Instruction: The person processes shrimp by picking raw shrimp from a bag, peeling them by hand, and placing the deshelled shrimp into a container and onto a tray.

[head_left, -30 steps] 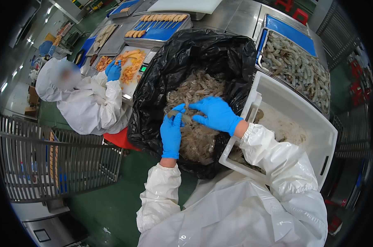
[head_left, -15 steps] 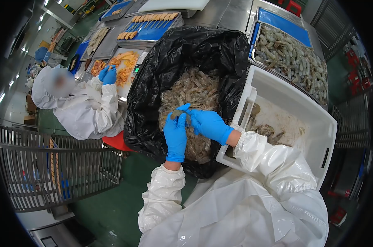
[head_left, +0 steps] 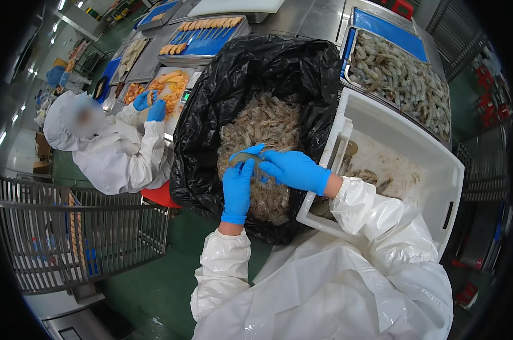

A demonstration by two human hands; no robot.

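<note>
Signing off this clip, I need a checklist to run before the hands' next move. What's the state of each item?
1. Shrimp held in the left hand: ok.
2. Right hand close to the shrimp: ok; touch itself, cannot tell.
3. Both hands over the bag: ok.
4. Shell fully off the held shrimp: cannot tell, too small.
5. Loose shrimp lying in the bin: ok.
6. Co-worker's hands outside the bag: ok.

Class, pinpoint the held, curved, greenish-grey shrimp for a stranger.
Find the large crumpled black plastic bag. Above its translucent brownish heap, the wearer's blue-gloved left hand grips the shrimp. Unlike the heap, it is a single piece held up.
</note>
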